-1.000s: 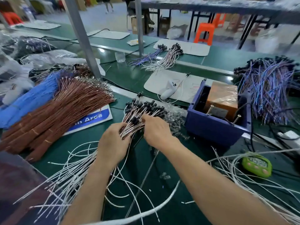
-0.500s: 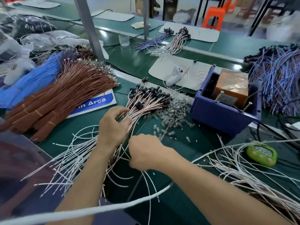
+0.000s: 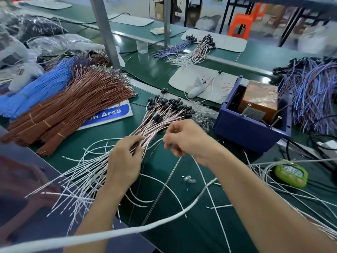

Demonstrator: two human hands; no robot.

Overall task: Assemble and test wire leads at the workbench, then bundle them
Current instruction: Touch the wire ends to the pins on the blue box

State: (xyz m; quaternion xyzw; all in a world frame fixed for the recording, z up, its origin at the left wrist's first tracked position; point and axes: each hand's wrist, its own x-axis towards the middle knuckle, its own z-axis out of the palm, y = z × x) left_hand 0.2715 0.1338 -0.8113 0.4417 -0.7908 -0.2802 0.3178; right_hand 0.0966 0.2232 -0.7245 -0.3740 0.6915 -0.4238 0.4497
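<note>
Bare left hand, right hand, bare forearms.

The left hand grips the fanned wire leads; the right hand pinches one white wire.

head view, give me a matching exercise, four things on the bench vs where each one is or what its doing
Things:
1. brown wire bundles
2. green timer
3. blue bin
4. left hand

Places or states:
a. near right on the bench
b. grips the black-tipped leads
c. far left, ends lying over a blue-and-white sign
d. right of the black-tipped leads, holds an orange-brown box

Pairs: 1-c, 2-a, 3-d, 4-b
</note>
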